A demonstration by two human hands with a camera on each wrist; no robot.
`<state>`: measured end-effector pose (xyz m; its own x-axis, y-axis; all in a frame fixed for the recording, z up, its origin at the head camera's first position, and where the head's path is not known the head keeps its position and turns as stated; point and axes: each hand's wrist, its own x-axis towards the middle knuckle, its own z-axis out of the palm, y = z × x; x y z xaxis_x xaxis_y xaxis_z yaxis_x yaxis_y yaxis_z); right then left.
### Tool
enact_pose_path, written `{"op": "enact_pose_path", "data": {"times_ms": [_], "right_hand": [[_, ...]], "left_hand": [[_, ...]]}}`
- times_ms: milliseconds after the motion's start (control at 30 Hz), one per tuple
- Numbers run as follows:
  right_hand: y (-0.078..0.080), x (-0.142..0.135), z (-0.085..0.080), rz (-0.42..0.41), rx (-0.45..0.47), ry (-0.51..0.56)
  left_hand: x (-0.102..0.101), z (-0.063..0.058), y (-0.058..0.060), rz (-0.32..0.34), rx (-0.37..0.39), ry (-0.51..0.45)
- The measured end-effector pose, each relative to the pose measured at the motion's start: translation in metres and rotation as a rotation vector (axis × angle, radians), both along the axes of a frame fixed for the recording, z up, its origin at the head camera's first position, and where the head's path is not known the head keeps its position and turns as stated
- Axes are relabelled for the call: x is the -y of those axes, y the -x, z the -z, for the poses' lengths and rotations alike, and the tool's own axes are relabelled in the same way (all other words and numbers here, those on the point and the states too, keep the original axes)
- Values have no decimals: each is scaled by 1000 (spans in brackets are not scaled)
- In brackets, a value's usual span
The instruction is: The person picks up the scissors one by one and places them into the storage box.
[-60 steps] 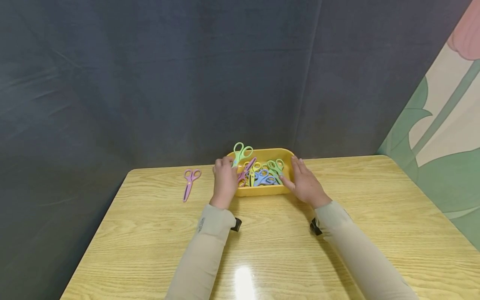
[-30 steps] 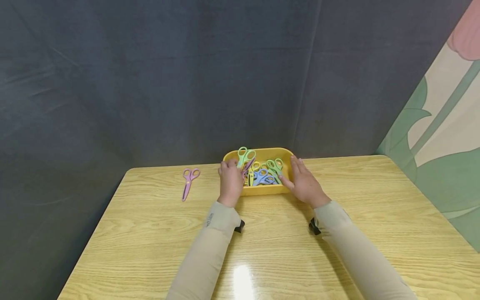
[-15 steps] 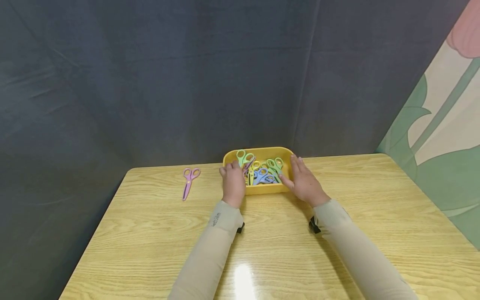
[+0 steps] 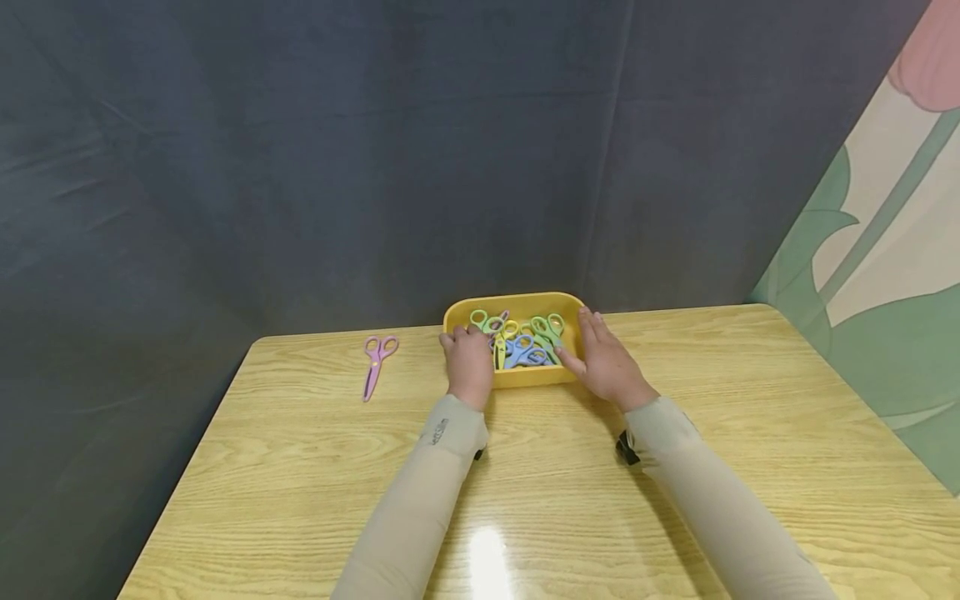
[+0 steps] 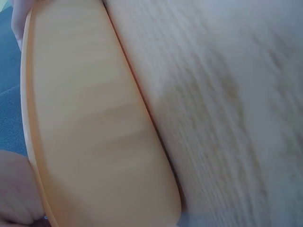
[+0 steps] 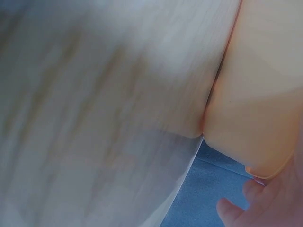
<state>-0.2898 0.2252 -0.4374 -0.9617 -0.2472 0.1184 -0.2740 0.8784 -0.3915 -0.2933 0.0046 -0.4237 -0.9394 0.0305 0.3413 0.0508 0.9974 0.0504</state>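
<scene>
A yellow plastic bin (image 4: 535,377) stands near the table's far edge, holding several pairs of children's scissors in green, yellow, blue and purple. My left hand (image 4: 468,362) reaches over its left end, fingers bent down inside around the blades of light green scissors (image 4: 495,325); their loops show beyond the fingers, and the blades are hidden. The right hand (image 4: 609,362) holds the bin's right end, thumb over the front rim and fingers along the outer side. In the right wrist view those fingers (image 6: 255,201) curve at the bin's corner.
Purple scissors (image 4: 377,362) lie on the wooden table (image 4: 555,500), left of the bin. A dark curtain (image 4: 450,167) hangs behind the table's far edge. At right is a wall panel (image 4: 892,275) with a painted flower.
My left hand has moved a little right and lowered the light green scissors from above the bin's left rim down among the others. The right hand has stayed at the bin's right end.
</scene>
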Motion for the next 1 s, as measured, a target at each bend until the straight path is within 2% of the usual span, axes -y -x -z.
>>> {"op": "enact_pose_path", "data": {"times_ms": [333,533,1000], "right_hand": [[-1,1,-2,-3,18,3],[-1,1,-2,2,16,7],[1,1,-3,0,19,15]], "left_hand": [[0,1,1,16,24,35],[-2,-3,1,14,98,29],[-3,-8,3,-3,190,-53]]}}
